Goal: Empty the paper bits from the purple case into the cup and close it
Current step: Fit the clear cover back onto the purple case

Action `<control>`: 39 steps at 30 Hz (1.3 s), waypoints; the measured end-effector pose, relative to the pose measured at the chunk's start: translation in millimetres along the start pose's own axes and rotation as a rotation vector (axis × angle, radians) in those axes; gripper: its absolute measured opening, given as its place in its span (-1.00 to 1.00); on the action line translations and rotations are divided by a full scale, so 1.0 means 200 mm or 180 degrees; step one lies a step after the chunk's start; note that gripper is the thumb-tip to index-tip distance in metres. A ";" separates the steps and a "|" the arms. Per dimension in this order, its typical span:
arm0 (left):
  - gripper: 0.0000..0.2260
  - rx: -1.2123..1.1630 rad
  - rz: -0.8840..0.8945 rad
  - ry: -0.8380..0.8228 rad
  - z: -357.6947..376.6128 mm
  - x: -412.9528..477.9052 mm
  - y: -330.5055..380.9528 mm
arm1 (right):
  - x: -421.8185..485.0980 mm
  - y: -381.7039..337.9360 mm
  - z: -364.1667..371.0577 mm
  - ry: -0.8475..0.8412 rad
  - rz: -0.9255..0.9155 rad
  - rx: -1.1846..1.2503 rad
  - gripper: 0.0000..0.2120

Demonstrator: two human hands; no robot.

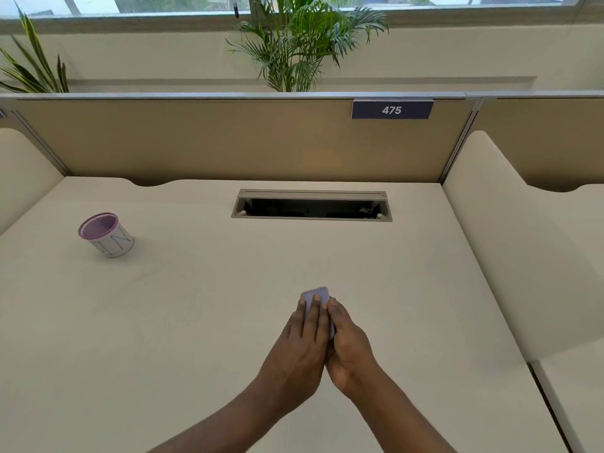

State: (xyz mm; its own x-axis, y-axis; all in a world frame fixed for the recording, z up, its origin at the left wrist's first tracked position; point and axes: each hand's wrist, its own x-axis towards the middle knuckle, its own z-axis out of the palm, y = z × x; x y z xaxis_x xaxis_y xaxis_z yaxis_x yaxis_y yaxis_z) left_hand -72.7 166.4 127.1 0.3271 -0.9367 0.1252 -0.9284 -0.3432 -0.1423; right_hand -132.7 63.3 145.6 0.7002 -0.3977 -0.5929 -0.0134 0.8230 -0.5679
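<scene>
Clasping purple case [315,295] between left hand [302,341] and right hand [348,346], both grips clenched on it, low over bench [196,322]. Cup [105,235] well apart at left. Emptied or not: cannot tell.

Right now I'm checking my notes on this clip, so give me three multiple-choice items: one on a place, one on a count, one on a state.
1. Where does the cup stand, seen from the camera?
A. Far left on the desk
B. Beside the number sign
C. Inside the cable slot

2. How many hands touch the purple case?
A. None
B. One
C. Two

3. How is the cup standing?
A. Upside down
B. Upright, mouth open
C. Lying flat on its side

Answers:
1 A, it sits alone on the desk well left of the cable slot.
2 C, the left hand and the right hand both close around it.
3 B, its purple rim faces up.
</scene>
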 end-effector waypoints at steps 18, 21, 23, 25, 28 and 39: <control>-0.56 -0.1221 0.0029 0.0975 -0.09 -0.01 -0.06 | 0.05 -0.10 0.05 0.0428 -0.0121 -0.0141 -0.70; -0.58 -0.2461 -0.1257 0.0895 -0.13 -0.04 -0.05 | 0.06 -0.10 0.04 0.0359 -0.0246 -0.0124 -0.72; -0.79 -0.3322 -0.2080 0.0608 -0.16 -0.03 -0.06 | 0.06 -0.10 0.04 0.0284 -0.0302 -0.0116 -0.75; -0.92 -0.4350 -0.2526 0.0239 -0.19 -0.02 -0.07 | 0.05 -0.10 0.03 0.0181 -0.0339 -0.0115 -0.73; -0.90 -0.5077 -0.2834 0.0200 -0.20 -0.01 -0.07 | 0.05 -0.09 0.03 0.0147 -0.0389 -0.0127 -0.72; -0.89 -0.4885 -0.2600 0.0625 -0.24 0.05 -0.16 | 0.00 -0.09 0.09 -0.0408 -0.1073 -0.0775 -0.57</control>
State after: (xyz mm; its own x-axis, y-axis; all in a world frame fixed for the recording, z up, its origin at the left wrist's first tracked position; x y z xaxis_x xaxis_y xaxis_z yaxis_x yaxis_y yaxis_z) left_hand -48.3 171.2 180.0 0.8380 -0.5107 -0.1921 0.1007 -0.2012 0.9744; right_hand -120.1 55.6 166.9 0.7770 -0.5616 -0.2842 0.0740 0.5299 -0.8448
